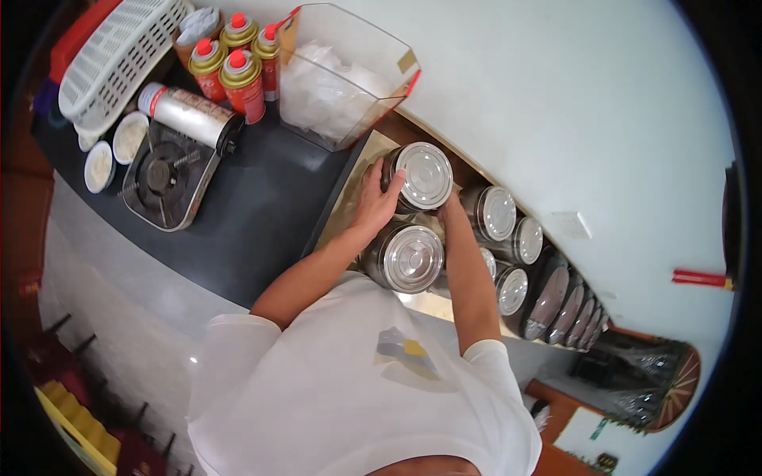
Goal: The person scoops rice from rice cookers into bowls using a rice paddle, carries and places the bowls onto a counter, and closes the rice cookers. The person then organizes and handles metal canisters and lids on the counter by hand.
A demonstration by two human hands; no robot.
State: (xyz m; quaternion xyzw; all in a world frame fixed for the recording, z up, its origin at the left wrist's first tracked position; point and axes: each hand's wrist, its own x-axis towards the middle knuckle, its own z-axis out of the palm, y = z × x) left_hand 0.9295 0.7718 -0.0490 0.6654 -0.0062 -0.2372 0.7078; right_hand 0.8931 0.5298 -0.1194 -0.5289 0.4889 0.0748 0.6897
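Note:
A large clear jar with a round, ringed lid (426,176) stands between my two hands. My left hand (377,194) is wrapped around its left side, thumb up against the lid's edge. On the jar's right side is my right hand (451,205), its fingers mostly hidden behind the jar. Closer to my body sits a second lidded jar (413,259), near my left forearm. Just right of my right hand is another lidded jar (496,213). Whether the held jar rests on the shelf or is lifted, I cannot tell.
Along the wall to the right stand more lidded jars (513,290) and a row of dark, plastic-wrapped items (556,305). On the dark counter (262,214) are a portable gas stove (168,178), several gas canisters (240,75), a transparent bin (341,79), small bowls (99,166) and a white basket (119,63).

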